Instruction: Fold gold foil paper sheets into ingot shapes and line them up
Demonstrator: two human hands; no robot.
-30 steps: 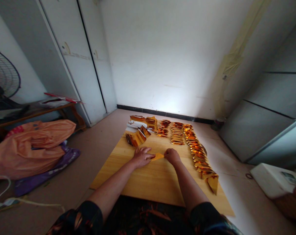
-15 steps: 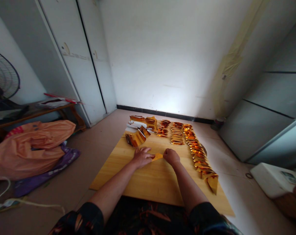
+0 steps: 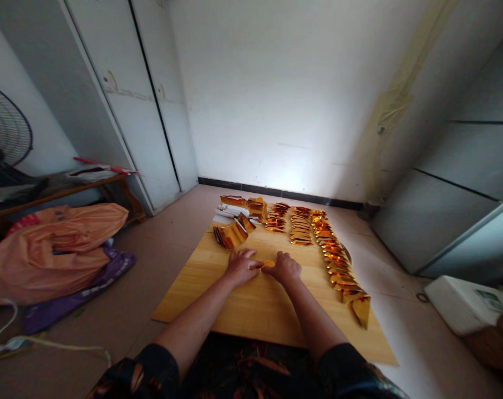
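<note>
A small gold foil paper (image 3: 268, 263) lies on the wooden board (image 3: 259, 305) between my two hands. My left hand (image 3: 242, 266) rests on its left part with fingers spread and pressed down. My right hand (image 3: 285, 267) is closed over its right part, fingers pinched on the paper. Most of the paper is hidden under the hands. A loose bundle of gold sheets (image 3: 233, 234) stands just beyond my left hand.
Rows of folded gold pieces (image 3: 336, 260) run along the board's right and far edges, with more stacks (image 3: 276, 217) at the back. An orange bag (image 3: 55, 244) and a fan (image 3: 5, 133) are at the left, a white box (image 3: 467, 305) at the right.
My right hand has moved left toward my left hand, covering most of the gold paper. The left hand has stayed in place.
</note>
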